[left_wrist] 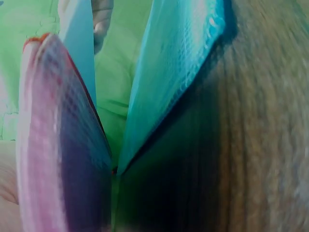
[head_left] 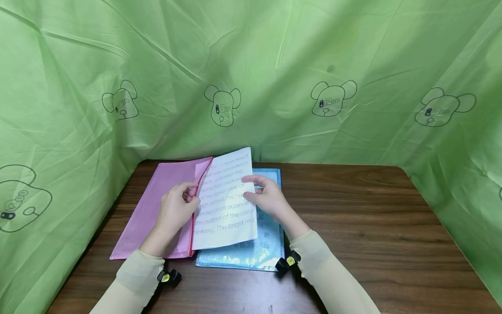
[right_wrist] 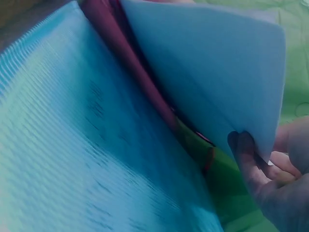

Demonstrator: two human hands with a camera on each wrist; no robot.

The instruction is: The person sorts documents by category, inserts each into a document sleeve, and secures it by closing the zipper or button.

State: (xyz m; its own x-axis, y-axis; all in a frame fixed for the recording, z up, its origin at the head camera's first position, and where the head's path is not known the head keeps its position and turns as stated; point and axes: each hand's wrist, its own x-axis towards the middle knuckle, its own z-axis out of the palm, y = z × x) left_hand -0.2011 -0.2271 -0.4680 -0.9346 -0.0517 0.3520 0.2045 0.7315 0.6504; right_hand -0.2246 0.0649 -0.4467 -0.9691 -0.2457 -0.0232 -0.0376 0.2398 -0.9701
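Observation:
A pink mesh file pouch [head_left: 157,205] with a red edge lies at the left, its red-edged side lifted off the table. My left hand [head_left: 178,209] pinches that edge. White paper [head_left: 225,218] with large printed English text sticks partly out of the pouch, its left side hidden inside. My right hand [head_left: 268,196] pinches the paper's right edge between thumb and fingers; the right wrist view shows those fingers [right_wrist: 246,150] on its back. Underneath the paper is a blue file pouch [head_left: 270,248] with dark lettering, flat on the table and partly covered.
The brown wooden table [head_left: 353,226] extends to the right of both pouches. Green cloth [head_left: 274,122] with printed animal heads hangs behind the table and along its sides. Each wrist wears a small black camera [head_left: 288,261].

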